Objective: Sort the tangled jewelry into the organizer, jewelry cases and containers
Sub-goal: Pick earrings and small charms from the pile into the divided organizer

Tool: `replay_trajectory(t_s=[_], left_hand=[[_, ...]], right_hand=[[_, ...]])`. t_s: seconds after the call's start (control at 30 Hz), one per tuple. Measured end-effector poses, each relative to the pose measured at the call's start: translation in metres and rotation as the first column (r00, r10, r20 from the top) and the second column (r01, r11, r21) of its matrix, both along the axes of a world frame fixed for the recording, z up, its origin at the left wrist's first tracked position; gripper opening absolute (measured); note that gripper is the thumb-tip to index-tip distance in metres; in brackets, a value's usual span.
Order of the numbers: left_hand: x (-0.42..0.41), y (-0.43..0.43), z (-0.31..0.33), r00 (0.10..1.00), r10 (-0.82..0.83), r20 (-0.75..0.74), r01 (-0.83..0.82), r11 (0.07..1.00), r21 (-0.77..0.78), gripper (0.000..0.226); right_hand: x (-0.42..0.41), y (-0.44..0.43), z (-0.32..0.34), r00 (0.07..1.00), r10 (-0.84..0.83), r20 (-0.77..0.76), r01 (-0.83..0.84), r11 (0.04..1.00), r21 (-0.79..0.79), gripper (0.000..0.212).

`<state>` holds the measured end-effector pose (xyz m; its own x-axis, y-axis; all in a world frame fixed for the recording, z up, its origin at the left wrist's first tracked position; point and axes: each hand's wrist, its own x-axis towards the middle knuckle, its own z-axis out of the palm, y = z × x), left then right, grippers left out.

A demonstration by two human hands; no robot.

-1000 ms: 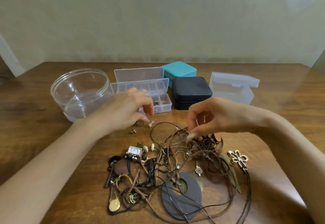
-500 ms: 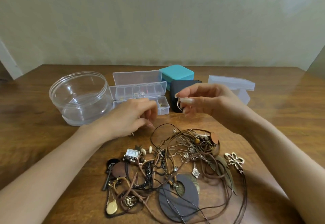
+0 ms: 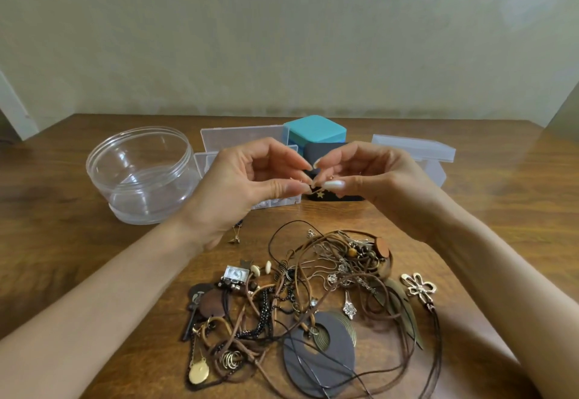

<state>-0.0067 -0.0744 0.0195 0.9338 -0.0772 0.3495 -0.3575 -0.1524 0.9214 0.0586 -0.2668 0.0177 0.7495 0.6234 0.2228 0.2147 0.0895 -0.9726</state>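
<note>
Small star-shaped piece [image 3: 319, 194], gold-toned, likely an earring: hangs in the air between both hands, above the black jewelry case [image 3: 322, 149] and just right of the clear compartment organizer [image 3: 238, 138]. Its hook or wire is too fine to make out.

Left hand [image 3: 250, 185]: thumb and forefinger closed to a fine pinch at the piece, other fingers curled loosely. Right hand [image 3: 369, 179]: same, thumb and forefinger tips pinching it from the other side. Fingertips of the two hands nearly touch.

Change: a second ago the right hand was down in the tangled pile [image 3: 313, 304] and the left was low by the organizer. Half a second ago the right had lifted clear with a small piece. Now the left has come up to meet it. Reads as one item freed from the tangle and being checked or straightened two-handed before it goes into a compartment.

Outward: a couple of small loose pieces [image 3: 235, 237] lie on the table [image 3: 62, 210] near the left wrist. Pile sits near the front edge, cords, discs and a flower pendant [image 3: 419, 286] knotted together; most sorting remains, by my judgement. Round clear container [image 3: 141, 176] at left, teal case [image 3: 316, 131] behind, clear lidded box [image 3: 413, 148] at right.
</note>
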Motion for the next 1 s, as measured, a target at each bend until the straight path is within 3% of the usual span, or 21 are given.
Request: replay_trajectory(t_s=[0.37, 0.57, 0.77, 1.0], left_hand=[[0.003, 0.000, -0.005, 0.990, 0.140, -0.031, -0.141, 0.990, -0.025, 0.029], [0.004, -0.001, -0.010, 0.985, 0.161, -0.069, -0.158, 0.986, 0.042, 0.040], [0.006, -0.004, -0.016, 0.970, 0.243, 0.000, -0.241, 0.963, 0.121, 0.043], [0.007, -0.002, -0.015, 0.970, 0.232, -0.071, -0.227, 0.971, 0.072, 0.050]], right_hand=[[-0.006, 0.010, -0.007, 0.989, -0.063, 0.132, 0.067, 0.997, -0.028, 0.009], [-0.007, 0.015, -0.010, 0.957, -0.114, 0.265, 0.139, 0.987, -0.077, 0.025], [-0.011, 0.019, -0.013, 0.917, -0.141, 0.374, 0.200, 0.972, -0.125, 0.033], [-0.009, 0.021, -0.015, 0.835, -0.124, 0.536, 0.292, 0.925, -0.241, 0.030]])
